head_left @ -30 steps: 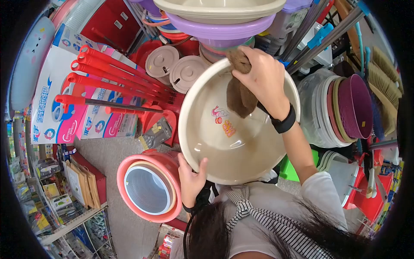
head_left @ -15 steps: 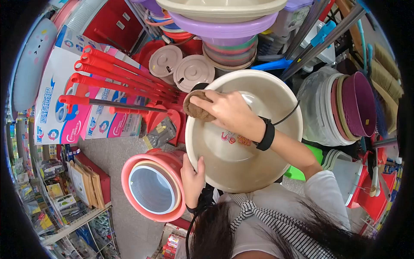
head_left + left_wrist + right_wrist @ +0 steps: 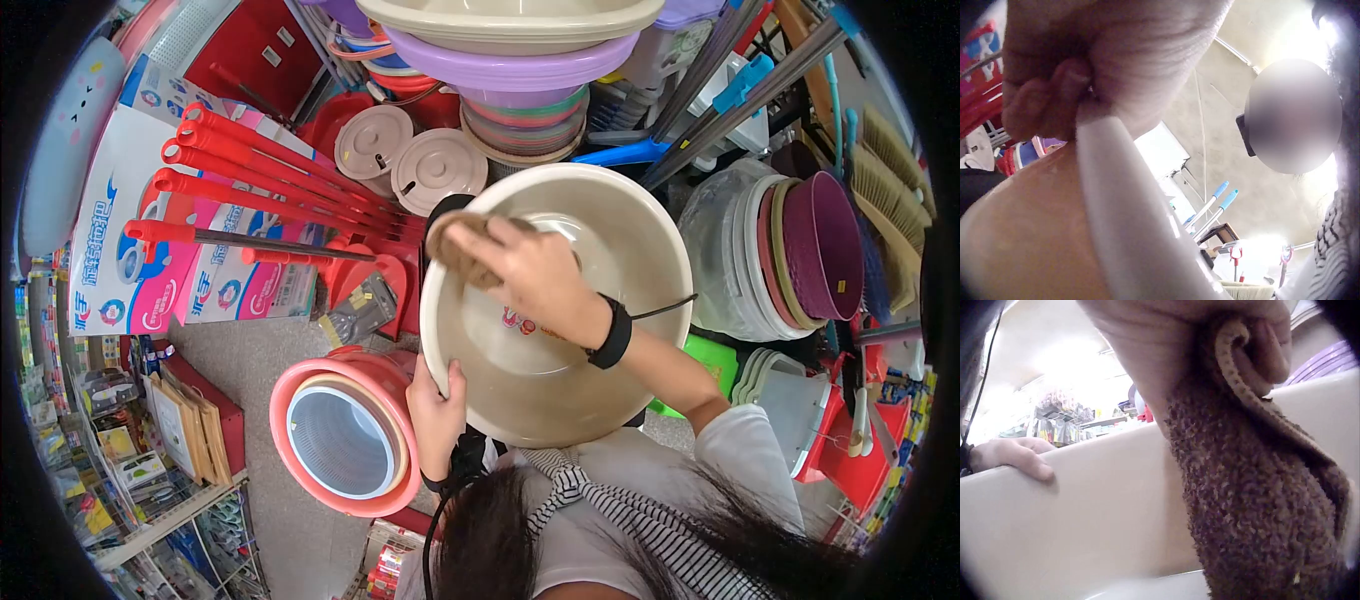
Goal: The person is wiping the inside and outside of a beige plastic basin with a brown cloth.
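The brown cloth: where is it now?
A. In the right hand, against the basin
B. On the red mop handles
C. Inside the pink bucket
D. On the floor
A: the right hand grips the cloth against the basin.

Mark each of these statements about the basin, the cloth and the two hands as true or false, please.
1. The right hand holds a brown cloth. True.
2. The left hand grips the rim of the beige basin. True.
3. The cloth lies on the floor. False: it is pressed against the inside of the basin near its rim.
4. The basin is bright red. False: it is beige with a small printed picture inside.
5. Purple and beige basins are stacked above. True.
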Demonstrator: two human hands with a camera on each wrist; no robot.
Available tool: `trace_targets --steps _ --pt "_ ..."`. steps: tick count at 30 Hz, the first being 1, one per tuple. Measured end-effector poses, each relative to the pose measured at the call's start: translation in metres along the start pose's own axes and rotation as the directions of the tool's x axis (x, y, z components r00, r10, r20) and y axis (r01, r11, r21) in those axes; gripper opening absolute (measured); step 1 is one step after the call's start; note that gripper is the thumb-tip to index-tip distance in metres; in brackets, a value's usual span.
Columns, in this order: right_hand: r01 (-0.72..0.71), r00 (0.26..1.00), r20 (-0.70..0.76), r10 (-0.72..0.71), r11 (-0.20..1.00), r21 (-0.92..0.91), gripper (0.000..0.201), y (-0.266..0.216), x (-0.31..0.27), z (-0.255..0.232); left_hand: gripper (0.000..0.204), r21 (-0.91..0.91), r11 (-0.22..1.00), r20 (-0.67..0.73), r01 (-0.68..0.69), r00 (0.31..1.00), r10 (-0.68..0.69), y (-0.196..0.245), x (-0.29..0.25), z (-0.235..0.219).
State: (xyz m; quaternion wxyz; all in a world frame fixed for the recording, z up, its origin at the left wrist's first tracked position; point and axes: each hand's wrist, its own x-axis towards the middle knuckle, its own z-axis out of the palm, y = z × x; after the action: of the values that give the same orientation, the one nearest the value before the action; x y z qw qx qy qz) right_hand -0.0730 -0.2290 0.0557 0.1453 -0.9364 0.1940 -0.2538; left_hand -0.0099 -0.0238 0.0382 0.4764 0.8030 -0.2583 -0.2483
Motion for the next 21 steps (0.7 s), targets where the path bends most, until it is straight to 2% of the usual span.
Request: trace_targets --steps 2,3,5,6,7,9,10,13,15,17,19,20,21 --pt "0.040 0.991 0.120 -0.053 0.993 0.111 0.067 -0.006 -0.003 0.000 0.021 0.018 1.000 0.008 -0.007 1.000 0.007 -0.007 -0.002 -0.001" --pt "0.040 0.992 0.117 -0.053 0.993 0.115 0.067 -0.003 -0.001 -0.002 0.022 0.034 0.999 0.017 -0.012 1.000 0.011 -0.009 -0.002 -0.002" --pt "-0.032 0.998 0.059 0.031 0.999 0.014 0.066 0.011 0.004 -0.010 0.022 0.031 1.000 0.016 -0.007 1.000 0.007 -0.008 -0.003 -0.003" --pt "-0.132 0.988 0.069 0.137 0.989 -0.071 0.065 0.018 0.005 -0.011 0.022 0.022 1.000 0.015 -0.006 1.000 0.005 -0.006 -0.003 -0.003" --pt "-0.178 0.984 0.009 0.179 0.981 -0.080 0.064 0.028 0.006 -0.013 0.022 0.020 1.000 0.011 -0.005 1.000 0.005 -0.005 -0.002 -0.003" --pt "-0.189 0.980 -0.079 0.184 0.980 -0.056 0.066 0.039 0.008 -0.013 0.021 0.026 1.000 0.006 -0.006 1.000 0.006 -0.002 -0.001 -0.001" --pt "-0.186 0.980 -0.077 0.181 0.981 -0.059 0.066 0.038 0.008 -0.013 0.021 0.021 1.000 0.005 -0.006 1.000 0.006 0.001 0.000 -0.001" --pt "-0.160 0.987 -0.015 0.159 0.984 -0.078 0.067 0.022 0.004 -0.009 0.020 0.043 0.997 0.017 0.056 0.998 -0.057 0.001 0.002 -0.002" --pt "0.039 0.995 0.089 -0.041 0.999 0.033 0.071 0.013 0.001 -0.005 0.020 0.074 0.996 -0.011 0.041 0.999 -0.040 -0.008 0.001 -0.001" --pt "0.061 0.994 0.087 -0.069 0.994 0.096 0.072 0.012 -0.003 0.001 0.020 0.070 0.997 -0.008 0.026 1.000 -0.025 -0.012 0.000 -0.002" --pt "0.032 0.992 0.119 -0.045 0.994 0.104 0.070 0.020 -0.004 -0.008 0.020 0.062 0.998 -0.010 0.006 1.000 -0.005 -0.012 0.001 -0.003" --pt "-0.044 0.999 0.023 0.043 0.998 0.052 0.068 0.025 -0.004 -0.006 0.021 0.058 0.998 0.001 0.005 1.000 -0.005 -0.011 0.002 -0.003" --pt "-0.128 0.992 0.002 0.128 0.992 0.023 0.065 0.031 -0.002 -0.010 0.021 0.052 0.999 0.012 0.006 1.000 -0.007 -0.010 0.002 -0.003"
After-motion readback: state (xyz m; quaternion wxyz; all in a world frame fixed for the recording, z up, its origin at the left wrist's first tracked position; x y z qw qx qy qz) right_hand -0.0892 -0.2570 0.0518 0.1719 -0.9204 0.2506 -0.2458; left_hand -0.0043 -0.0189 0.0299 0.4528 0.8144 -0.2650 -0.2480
